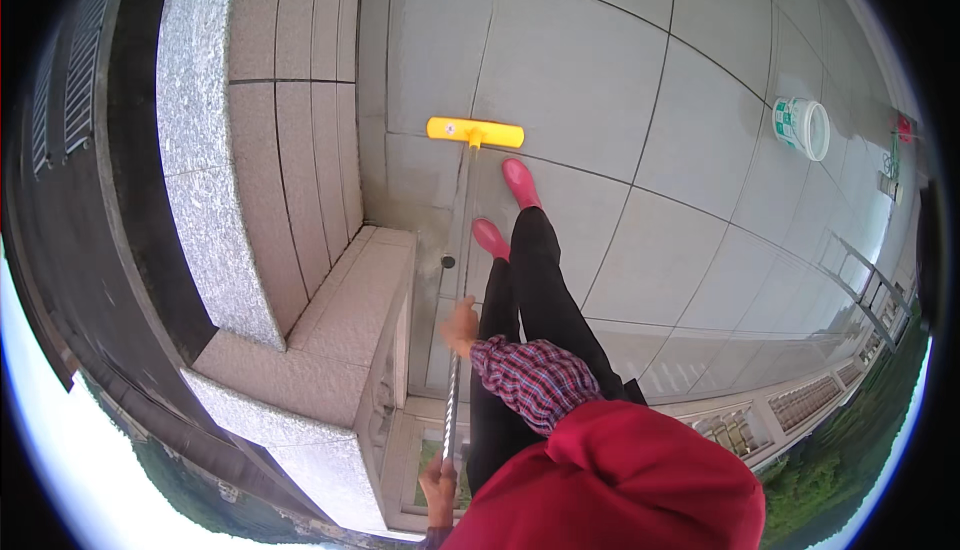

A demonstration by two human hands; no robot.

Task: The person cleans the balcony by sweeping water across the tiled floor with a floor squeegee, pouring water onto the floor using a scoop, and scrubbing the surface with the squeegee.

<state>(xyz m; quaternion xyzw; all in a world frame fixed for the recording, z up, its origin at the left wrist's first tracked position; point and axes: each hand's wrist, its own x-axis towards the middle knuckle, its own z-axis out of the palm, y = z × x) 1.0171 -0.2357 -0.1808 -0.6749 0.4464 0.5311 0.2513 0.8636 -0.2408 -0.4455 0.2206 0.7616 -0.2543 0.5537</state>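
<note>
Both my hands are on the long handle (451,419) of a yellow-headed floor cleaning tool. My right hand (459,329), in a plaid cuff, grips it farther along the pole. Near the bottom of the view, my left hand (439,486) is closed around the upper end, which has a silvery spiral pattern. The wide yellow head (475,133) rests on the wet grey tiles (570,70) ahead of my pink rubber boots (520,182). Its working edge is mostly hidden, so brush or squeegee cannot be told apart.
A tiled parapet with a speckled stone top (199,137) runs along the left and corners beside me. A small dark round fitting (448,261) is on the floor near it. A white plastic bucket (800,128) stands to the right, and a metal frame (870,287) farther off. A balustrade (802,404) lies lower right.
</note>
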